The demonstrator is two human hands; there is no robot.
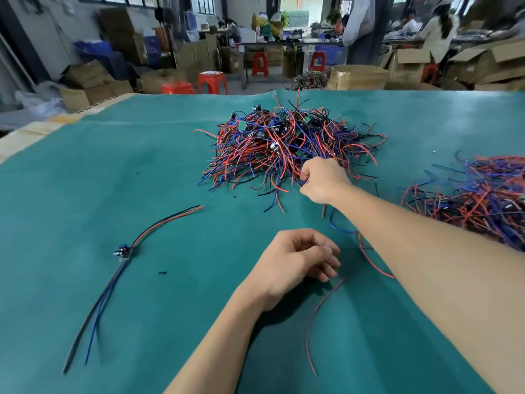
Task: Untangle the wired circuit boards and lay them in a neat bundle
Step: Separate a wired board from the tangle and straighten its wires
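A big tangled heap of wired circuit boards [284,140], with red, blue and black wires, lies at the middle back of the green table mat [170,172]. My right hand [321,180] reaches into the heap's near edge and grips a few wires there. My left hand [301,260] hovers lower down over the mat with fingers loosely curled, holding nothing I can see. One separated board [124,251] lies alone at the left, its red and black wires stretched up-right and its blue and black wires trailing toward me.
A second mass of tangled wires [480,200] spreads at the right edge. Loose red wires [372,260] and a blurred wire [318,314] lie near my forearms. Beyond the table stand cardboard boxes, red stools [213,82] and people at workbenches.
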